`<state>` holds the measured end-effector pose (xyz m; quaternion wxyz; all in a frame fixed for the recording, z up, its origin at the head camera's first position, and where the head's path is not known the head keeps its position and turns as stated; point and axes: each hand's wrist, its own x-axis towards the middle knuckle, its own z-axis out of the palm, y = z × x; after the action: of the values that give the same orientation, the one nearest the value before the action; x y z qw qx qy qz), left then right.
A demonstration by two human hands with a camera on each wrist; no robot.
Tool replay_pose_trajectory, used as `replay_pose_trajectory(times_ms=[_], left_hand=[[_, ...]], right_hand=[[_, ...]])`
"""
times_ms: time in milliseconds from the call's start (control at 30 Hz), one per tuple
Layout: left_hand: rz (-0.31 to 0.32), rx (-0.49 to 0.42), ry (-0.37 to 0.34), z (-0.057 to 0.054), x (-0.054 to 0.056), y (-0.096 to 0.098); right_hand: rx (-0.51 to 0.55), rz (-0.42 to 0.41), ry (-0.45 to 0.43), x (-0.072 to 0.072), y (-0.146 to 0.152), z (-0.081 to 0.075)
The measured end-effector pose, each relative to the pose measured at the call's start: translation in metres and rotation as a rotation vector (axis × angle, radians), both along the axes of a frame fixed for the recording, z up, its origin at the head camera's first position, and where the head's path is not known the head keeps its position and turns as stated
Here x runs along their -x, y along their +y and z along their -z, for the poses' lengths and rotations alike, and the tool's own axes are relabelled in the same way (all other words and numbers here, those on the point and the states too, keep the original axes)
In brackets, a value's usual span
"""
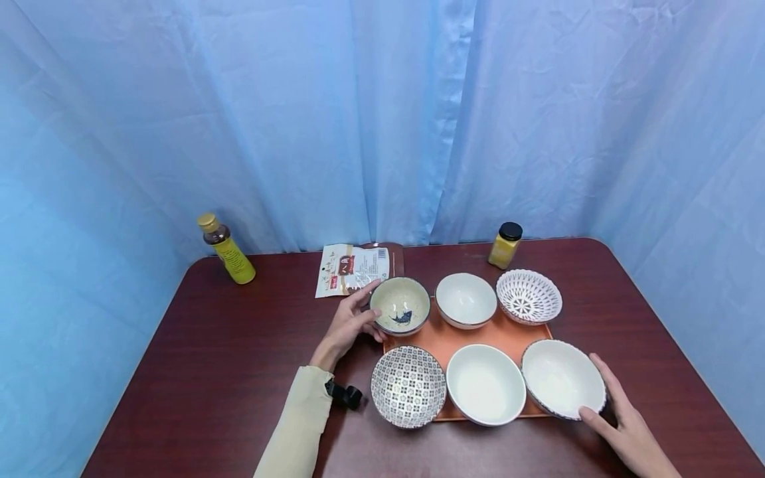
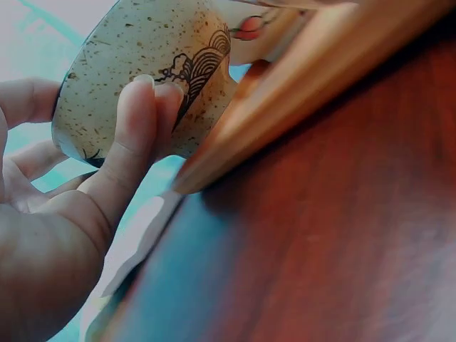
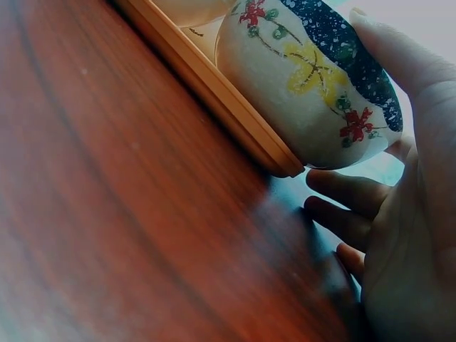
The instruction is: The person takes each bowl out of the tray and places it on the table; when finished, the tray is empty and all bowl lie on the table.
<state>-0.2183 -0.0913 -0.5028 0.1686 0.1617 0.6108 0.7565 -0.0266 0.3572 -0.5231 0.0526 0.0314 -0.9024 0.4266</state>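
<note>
My left hand grips the side of a small speckled bowl with a dark blue fish inside. In the left wrist view, the thumb presses this bowl's outer wall, beside a wave pattern. At the other end, my right hand holds a white bowl at its right side, thumb at the front rim. Its outside, with red and yellow flowers and a dark blue band, shows in the right wrist view, where some lower fingers stand off the wall. Both bowls are at the edges of an orange tray.
Other bowls on the tray are a patterned bowl, a front white bowl, a rear white bowl and a lattice-patterned bowl. Behind stand a white packet, a black-lidded yellow jar and, far left, a yellow-green bottle.
</note>
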Motion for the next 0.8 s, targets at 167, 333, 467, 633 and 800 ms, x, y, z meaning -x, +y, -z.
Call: replay_pose_trajectory(times_ms=[167, 333, 467, 633, 800], left_hand=[[-0.032, -0.022, 0.004, -0.006, 0.001, -0.014], [-0.059, -0.027, 0.002, -0.007, 0.002, -0.031], [-0.083, -0.019, -0.009, -0.008, 0.001, -0.047], [-0.111, -0.001, -0.005, -0.008, 0.0, -0.065], [-0.144, 0.013, 0.002, -0.004, 0.002, -0.077]], right_hand=[[0.002, -0.004, 0.01, 0.001, 0.0, 0.001], [0.001, -0.002, 0.005, 0.001, 0.0, 0.002], [0.001, -0.004, 0.009, 0.001, 0.0, 0.002], [-0.003, 0.002, 0.005, 0.001, 0.001, 0.002], [0.003, -0.004, 0.01, 0.001, 0.001, 0.003]])
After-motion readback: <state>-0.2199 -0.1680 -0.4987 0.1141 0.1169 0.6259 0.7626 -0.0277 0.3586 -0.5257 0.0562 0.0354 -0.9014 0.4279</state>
